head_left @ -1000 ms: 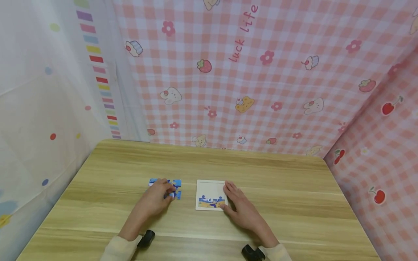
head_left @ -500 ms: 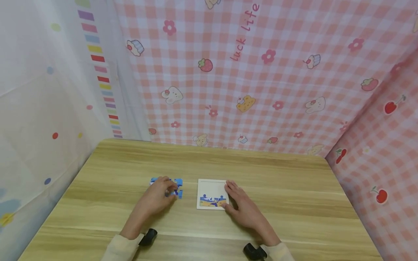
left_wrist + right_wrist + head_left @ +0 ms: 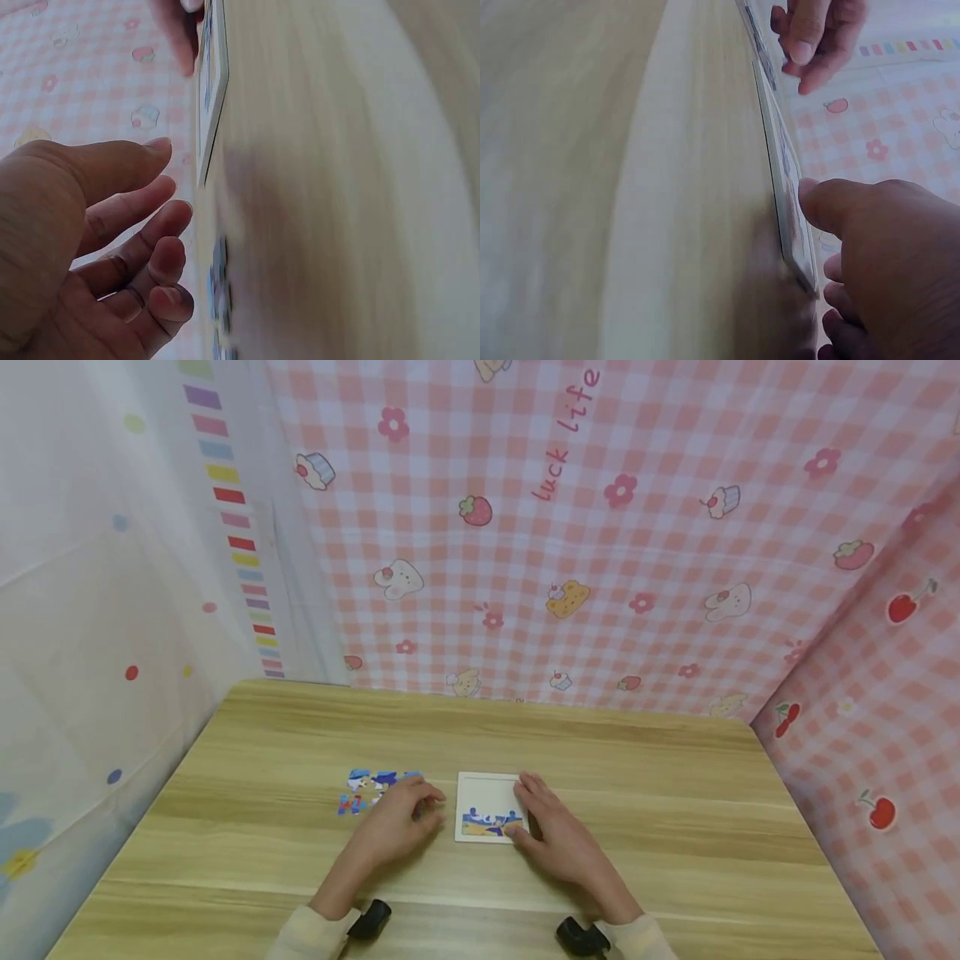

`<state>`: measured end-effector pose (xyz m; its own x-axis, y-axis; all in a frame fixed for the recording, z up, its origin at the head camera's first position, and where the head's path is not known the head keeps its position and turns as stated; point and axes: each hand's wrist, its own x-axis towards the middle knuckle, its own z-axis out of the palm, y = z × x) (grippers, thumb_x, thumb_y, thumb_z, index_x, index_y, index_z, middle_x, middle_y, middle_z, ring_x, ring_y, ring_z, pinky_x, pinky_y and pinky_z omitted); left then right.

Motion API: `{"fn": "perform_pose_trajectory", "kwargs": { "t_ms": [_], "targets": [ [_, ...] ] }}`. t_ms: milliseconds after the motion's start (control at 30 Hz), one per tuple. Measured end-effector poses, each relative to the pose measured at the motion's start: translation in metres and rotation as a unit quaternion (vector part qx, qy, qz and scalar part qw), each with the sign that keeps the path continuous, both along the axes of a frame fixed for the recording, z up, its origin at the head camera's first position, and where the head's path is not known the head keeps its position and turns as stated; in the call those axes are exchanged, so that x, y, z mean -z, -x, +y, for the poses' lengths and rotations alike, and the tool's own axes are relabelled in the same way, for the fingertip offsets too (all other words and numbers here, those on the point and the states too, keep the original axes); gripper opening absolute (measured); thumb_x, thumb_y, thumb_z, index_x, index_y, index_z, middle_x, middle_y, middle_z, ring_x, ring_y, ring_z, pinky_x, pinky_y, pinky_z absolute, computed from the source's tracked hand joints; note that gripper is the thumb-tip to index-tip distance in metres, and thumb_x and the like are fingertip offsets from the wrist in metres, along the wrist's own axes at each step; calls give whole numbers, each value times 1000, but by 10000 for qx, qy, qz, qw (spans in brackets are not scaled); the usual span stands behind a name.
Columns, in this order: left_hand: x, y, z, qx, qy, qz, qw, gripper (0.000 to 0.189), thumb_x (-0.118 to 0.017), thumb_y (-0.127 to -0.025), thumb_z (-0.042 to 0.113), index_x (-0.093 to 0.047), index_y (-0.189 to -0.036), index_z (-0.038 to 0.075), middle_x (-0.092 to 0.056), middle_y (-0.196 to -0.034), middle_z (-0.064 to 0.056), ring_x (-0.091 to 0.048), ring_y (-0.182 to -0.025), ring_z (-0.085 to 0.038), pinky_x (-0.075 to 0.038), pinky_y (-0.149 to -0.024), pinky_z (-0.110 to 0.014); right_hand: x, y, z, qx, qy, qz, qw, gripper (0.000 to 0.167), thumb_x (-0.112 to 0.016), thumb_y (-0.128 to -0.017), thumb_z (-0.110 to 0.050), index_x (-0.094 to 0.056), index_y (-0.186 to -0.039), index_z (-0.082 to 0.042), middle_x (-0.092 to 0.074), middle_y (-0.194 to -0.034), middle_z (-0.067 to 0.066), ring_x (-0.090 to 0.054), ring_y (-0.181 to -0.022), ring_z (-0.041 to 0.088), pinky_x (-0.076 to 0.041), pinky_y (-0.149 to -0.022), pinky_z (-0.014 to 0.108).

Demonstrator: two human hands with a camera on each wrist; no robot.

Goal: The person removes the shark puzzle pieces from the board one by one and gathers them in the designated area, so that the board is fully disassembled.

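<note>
In the head view, a white puzzle tray [image 3: 491,789] lies on the table, its front strip filled with joined blue and yellow jigsaw pieces [image 3: 480,820]. My right hand [image 3: 558,839] rests along the tray's right edge, thumb over the front right part and fingers reaching toward the far right corner. Left of the tray, my left hand [image 3: 401,818] hovers with loosely curled fingers; in the left wrist view a gap shows between thumb and fingertips, and nothing is seen in it. Loose blue jigsaw pieces [image 3: 360,781] lie behind and left of this hand, partly hidden by it.
The wooden table [image 3: 600,760] extends around the tray and pieces. A pink checked curtain [image 3: 525,568] hangs behind it, with more cloth at both sides. Black wrist cameras [image 3: 369,920] sit at both cuffs.
My left hand has moved right, off the loose pieces toward the tray, uncovering pieces on their left side. The right hand stays at the tray's right edge. The head view has shifted slightly.
</note>
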<state>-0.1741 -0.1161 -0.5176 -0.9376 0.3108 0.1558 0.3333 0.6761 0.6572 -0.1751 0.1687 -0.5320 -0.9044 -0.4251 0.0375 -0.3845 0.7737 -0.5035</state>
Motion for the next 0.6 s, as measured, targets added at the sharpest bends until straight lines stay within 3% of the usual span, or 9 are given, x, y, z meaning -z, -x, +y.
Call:
{"fn": "perform_pose_trajectory", "kwargs": {
  "t_ms": [167,300,600],
  "targets": [
    [4,1,15,190,-148,-59,9997,21,-78,-88,15,-75,-107,8,-61,-89,5,-53,-82,-10,-48,-74,-25,-1,1,-8,16,-13,-88,10000,72,-63,-101,-40,-36,-158,-5,-25,-169,10,-20,-159,28,-22,-126,49],
    [6,2,29,275,-142,-85,9995,22,-78,-87,16,-75,-106,7,-59,-88,2,-51,-81,-10,-46,-73,-25,0,0,-10,-3,-121,-29,9999,73,-61,-102,-40,-34,-158,-1,-23,-170,12,-20,-159,30,-22,-126,50],
    [8,4,42,14,20,-250,9997,23,-84,-81,16,-75,-100,7,-57,-89,-1,-49,-82,-13,-44,-75,-28,6,0,-14,-51,-238,165,9996,73,-59,-103,-41,-35,-156,2,-23,-169,14,-21,-158,32,-23,-126,51]
  ]
}}
